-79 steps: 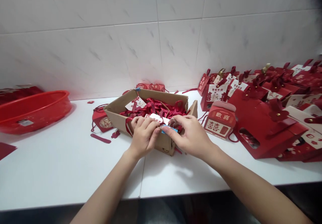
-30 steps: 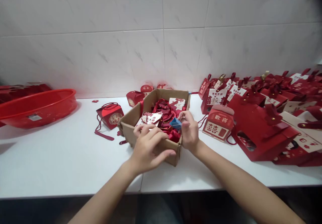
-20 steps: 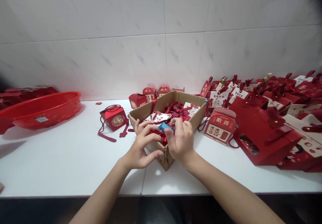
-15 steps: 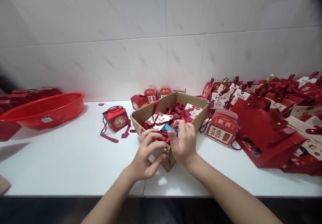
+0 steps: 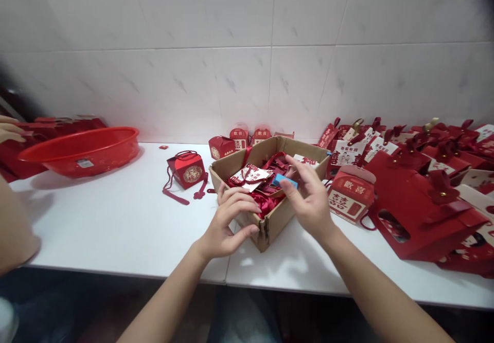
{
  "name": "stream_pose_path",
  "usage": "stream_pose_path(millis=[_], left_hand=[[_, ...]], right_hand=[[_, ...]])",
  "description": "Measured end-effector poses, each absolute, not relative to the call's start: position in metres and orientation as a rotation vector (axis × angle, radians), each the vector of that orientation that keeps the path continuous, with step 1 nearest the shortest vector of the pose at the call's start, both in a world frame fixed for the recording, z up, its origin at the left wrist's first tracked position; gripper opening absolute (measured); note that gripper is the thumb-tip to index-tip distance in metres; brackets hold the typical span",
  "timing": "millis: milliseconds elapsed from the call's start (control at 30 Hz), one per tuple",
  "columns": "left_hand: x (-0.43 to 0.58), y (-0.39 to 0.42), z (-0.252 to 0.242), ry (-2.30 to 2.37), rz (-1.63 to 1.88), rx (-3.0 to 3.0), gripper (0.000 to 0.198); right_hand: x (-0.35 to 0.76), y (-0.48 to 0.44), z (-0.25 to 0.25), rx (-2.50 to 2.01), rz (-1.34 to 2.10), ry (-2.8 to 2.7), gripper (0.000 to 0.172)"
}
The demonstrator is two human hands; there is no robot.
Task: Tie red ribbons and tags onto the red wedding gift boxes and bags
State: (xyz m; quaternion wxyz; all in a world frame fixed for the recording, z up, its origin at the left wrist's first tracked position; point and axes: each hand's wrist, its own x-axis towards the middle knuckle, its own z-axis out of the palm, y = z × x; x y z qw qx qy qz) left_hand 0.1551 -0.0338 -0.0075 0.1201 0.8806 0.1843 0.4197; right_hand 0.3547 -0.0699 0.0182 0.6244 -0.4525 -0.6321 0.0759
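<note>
A brown cardboard box [image 5: 283,218] stands on the white table, with red ribbons [image 5: 265,202], white-and-red cards [image 5: 252,178] and other red pieces in it. My left hand [image 5: 230,224] rests at the box's near left edge, fingers apart and holding nothing. Over the right part of the box, my right hand [image 5: 309,196] has a small blue object [image 5: 284,180] between thumb and fingers.
A red basin [image 5: 83,152] stands at the left, beside red boxes and another person's hand [image 5: 10,129]. A small red box [image 5: 187,170] with cords lies left of the cardboard box. Many red gift bags [image 5: 424,204] crowd the right side.
My right hand has moved right and away from my left hand, with the blue object. Another person's hand and arm have come into view at the left. The view has shifted.
</note>
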Motion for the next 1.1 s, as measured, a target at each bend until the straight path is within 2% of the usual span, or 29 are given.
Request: stream_pose_path(millis=[133, 300, 600, 933, 1100], left_hand=[[0.153, -0.036, -0.008, 0.525, 1.230, 2.559, 0.018], [0.154, -0.035, -0.009, 0.541, 1.298, 2.527, 0.022], [0.158, -0.035, -0.005, 0.543, 1.247, 2.528, 0.018], [0.160, -0.035, -0.008, 0.582, 1.290, 2.496, 0.015], [0.162, -0.037, -0.009, 0.620, 1.307, 2.500, 0.015]], right_hand=[[0.379, -0.074, 0.034, -0.927, 0.452, -1.573, 0.042], [0.392, -0.077, 0.056, -0.755, 0.712, -1.999, 0.040], [0.392, -0.072, 0.073, -0.774, 0.705, -2.160, 0.033], [0.388, -0.068, 0.092, -0.764, 0.367, -2.375, 0.022], [0.381, -0.070, 0.094, -0.812, 0.381, -2.415, 0.020]])
